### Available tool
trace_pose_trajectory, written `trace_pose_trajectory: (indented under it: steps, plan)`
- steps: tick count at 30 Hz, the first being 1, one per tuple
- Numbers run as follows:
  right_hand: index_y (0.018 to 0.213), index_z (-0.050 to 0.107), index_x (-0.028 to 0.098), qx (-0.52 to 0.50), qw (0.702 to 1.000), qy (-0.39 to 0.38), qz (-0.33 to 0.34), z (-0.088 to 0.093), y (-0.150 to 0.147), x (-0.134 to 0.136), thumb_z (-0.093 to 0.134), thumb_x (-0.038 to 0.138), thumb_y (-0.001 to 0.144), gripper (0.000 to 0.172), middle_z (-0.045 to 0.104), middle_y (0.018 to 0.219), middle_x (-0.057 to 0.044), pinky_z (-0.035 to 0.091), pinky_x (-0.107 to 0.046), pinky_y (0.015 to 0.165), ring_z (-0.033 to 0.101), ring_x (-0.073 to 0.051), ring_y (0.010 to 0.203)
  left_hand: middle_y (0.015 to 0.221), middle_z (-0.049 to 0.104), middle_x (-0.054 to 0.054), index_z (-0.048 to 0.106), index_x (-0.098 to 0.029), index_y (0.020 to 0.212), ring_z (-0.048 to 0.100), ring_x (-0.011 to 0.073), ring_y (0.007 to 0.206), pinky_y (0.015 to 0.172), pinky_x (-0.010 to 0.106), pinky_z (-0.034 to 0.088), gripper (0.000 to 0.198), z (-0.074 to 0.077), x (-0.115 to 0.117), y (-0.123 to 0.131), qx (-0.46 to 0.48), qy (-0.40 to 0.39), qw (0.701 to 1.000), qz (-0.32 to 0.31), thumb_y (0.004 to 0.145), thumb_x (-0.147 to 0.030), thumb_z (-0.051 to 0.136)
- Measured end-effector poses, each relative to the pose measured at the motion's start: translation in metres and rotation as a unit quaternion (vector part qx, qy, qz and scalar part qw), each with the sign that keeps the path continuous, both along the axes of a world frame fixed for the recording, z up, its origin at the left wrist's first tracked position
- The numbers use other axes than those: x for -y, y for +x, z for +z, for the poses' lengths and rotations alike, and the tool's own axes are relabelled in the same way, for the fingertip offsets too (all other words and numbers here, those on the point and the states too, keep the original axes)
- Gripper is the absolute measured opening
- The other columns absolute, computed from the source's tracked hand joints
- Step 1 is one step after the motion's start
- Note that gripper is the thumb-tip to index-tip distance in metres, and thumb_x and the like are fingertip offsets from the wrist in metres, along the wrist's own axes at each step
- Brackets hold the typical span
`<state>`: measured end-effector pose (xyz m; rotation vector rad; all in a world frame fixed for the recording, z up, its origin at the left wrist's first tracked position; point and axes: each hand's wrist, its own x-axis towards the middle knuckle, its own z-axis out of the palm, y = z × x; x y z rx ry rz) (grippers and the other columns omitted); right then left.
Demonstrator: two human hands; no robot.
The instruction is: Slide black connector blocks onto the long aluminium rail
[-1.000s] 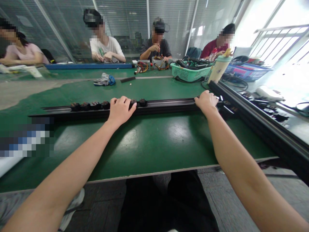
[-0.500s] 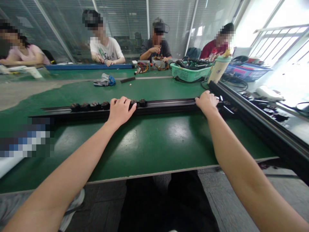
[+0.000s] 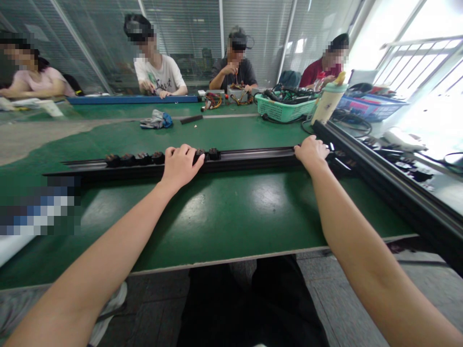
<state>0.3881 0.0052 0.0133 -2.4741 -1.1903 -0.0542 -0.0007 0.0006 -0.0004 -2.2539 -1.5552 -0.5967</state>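
Note:
A long black channel-shaped rail (image 3: 260, 162) lies across the green table in front of me. Several small black blocks (image 3: 143, 158) with brownish tops sit in a row along its left half. My left hand (image 3: 180, 164) is closed over the rail among these blocks, thumb pointing right, and covers part of the row. Over the rail's right end, my right hand (image 3: 311, 150) is closed with its fingers curled down. What its fingertips touch is partly hidden, and small dark parts lie just right of it.
A second long black rail (image 3: 394, 178) runs along the table's right side. Beyond are a green basket (image 3: 285, 107) of cables, a cream tumbler (image 3: 327, 103), a grey-blue cloth (image 3: 156, 119) and a black strip (image 3: 191, 119). Several people sit across the table.
My right hand has shifted very slightly to the right. My left hand, the rail and the blocks look the same. Co-workers opposite have moved their hands a little.

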Motion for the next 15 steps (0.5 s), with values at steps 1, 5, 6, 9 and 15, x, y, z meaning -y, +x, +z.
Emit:
trace_pose_trajectory:
  steps: [1,5,6,9,15]
  plan:
    - [0.143,0.046,0.004,0.001,1.0,0.002,0.0,-0.0005,0.0007,-0.0002,0.065,0.036,0.094,0.062,0.052,0.141,-0.032,0.037,-0.053,0.11,0.049,-0.039,0.137,0.121,0.066,0.015,0.068,-0.019,0.115,0.058,0.0309,0.114,0.105,0.05,0.032,0.051,0.0002,0.0002,0.0002,-0.001,0.001,1.0,0.0,0.102,-0.051,0.031]
    - [0.143,0.046,0.003,0.001,1.0,0.008,-0.003,-0.0019,0.0029,-0.0011,0.065,0.036,0.094,0.063,0.052,0.141,-0.033,0.037,-0.053,0.11,0.049,-0.04,0.136,0.121,0.065,0.015,0.068,-0.019,0.116,0.058,0.031,0.115,0.105,0.05,0.032,0.052,0.0009,0.001,0.0007,-0.001,0.001,1.0,0.001,0.102,-0.052,0.03]
    - [0.143,0.046,0.003,0.0,1.0,0.008,-0.004,-0.0019,0.0034,-0.0012,0.065,0.036,0.093,0.063,0.052,0.141,-0.033,0.037,-0.052,0.11,0.049,-0.04,0.136,0.121,0.065,0.015,0.068,-0.018,0.116,0.058,0.0314,0.115,0.105,0.05,0.032,0.052,0.0011,0.0011,0.0007,-0.002,0.0,1.0,0.001,0.102,-0.051,0.03]
    - [0.143,0.046,0.003,-0.004,1.0,0.007,-0.007,-0.0017,0.0047,-0.0018,0.066,0.036,0.093,0.063,0.052,0.142,-0.032,0.038,-0.054,0.109,0.05,-0.04,0.136,0.121,0.065,0.016,0.068,-0.017,0.117,0.058,0.0317,0.115,0.105,0.05,0.032,0.053,0.0008,0.0008,0.0003,-0.006,-0.001,1.0,0.001,0.102,-0.051,0.03]
    - [0.142,0.046,0.004,-0.006,1.0,0.009,-0.01,-0.0027,0.0072,-0.0029,0.067,0.036,0.092,0.063,0.053,0.141,-0.032,0.038,-0.055,0.11,0.05,-0.04,0.136,0.12,0.066,0.014,0.068,-0.019,0.118,0.057,0.0302,0.115,0.105,0.049,0.032,0.051,-0.0018,-0.0017,-0.0014,-0.004,0.012,1.0,-0.003,0.103,-0.051,0.031]
